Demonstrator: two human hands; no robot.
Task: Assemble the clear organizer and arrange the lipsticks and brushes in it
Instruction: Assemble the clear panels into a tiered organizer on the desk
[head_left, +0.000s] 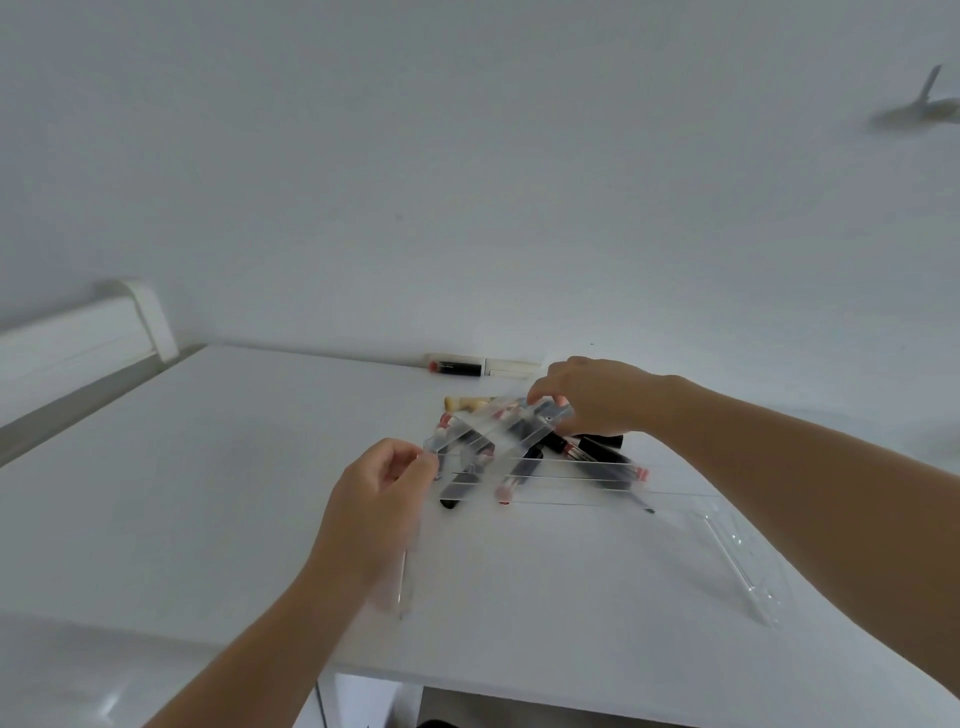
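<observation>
A clear divider strip (493, 428) hangs tilted above the white table (208, 467). My left hand (379, 499) pinches its near-left end and my right hand (592, 397) pinches its far-right end. Under it lie several black lipsticks (602, 457) with red and pink ends, heaped together, and a pale brush handle (462, 404) behind them. The clear organizer tray (737, 561) lies flat in front of the pile, its thin walls and other dividers hard to make out.
One more black lipstick (457, 365) and a small white box (511, 366) lie at the table's far edge by the wall. A white radiator or rail (78, 338) is at the left. The table's front edge runs close below my forearms.
</observation>
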